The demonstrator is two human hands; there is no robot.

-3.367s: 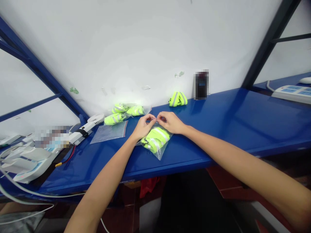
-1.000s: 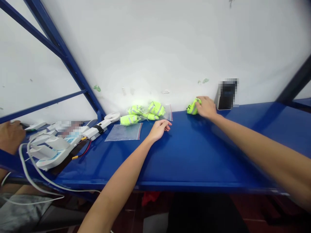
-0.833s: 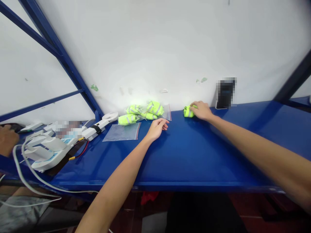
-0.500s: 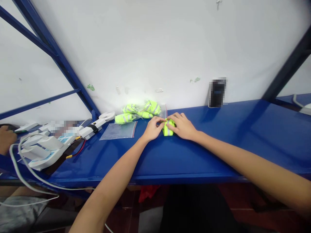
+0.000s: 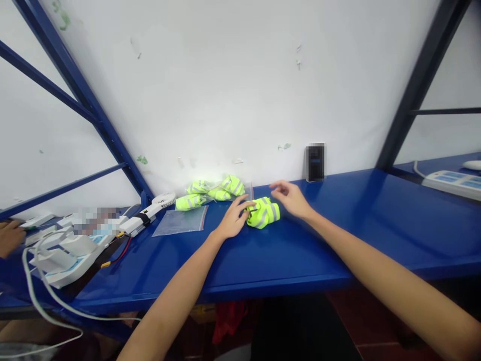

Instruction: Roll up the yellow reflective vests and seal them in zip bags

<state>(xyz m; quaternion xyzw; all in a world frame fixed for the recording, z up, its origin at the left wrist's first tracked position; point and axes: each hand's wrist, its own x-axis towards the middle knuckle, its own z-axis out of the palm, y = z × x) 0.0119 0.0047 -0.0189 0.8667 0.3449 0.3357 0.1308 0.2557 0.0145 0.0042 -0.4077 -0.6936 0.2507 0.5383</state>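
Left hand (image 5: 233,222): laid against the left end of the neon bundle (image 5: 263,213), with the fingers curled lightly together. The view is too small here, so it cannot be told whether the cloth is pinched or only touched.
Right hand (image 5: 293,198): held just right of the bundle and slightly above it. The fingers are spread apart and nothing is gripped.
Neon bundle: a loosely folded yellow-green piece with grey reflective stripes. It is set on the blue bench (image 5: 338,235) between the two hands, near the wall side and well back from the front edge.
Zip bag (image 5: 181,221): a clear bag laid flat to the left of the left hand, apart from the bundle.
Bagged pile (image 5: 212,187): similar neon pieces, already in bags, stacked against the wall behind the zip bag.
Risk, unfolding: the fold is judged loose and is held from one side at most, so it could spring open.
Risk, sliding: the bench looks glossy, so a one-sided push could skate the bundle away to the right.
Risk, clutter: a handheld fan (image 5: 151,211) and a white cable (image 5: 45,313) are placed to the left. The thin bag could be swept toward them by a careless forearm.
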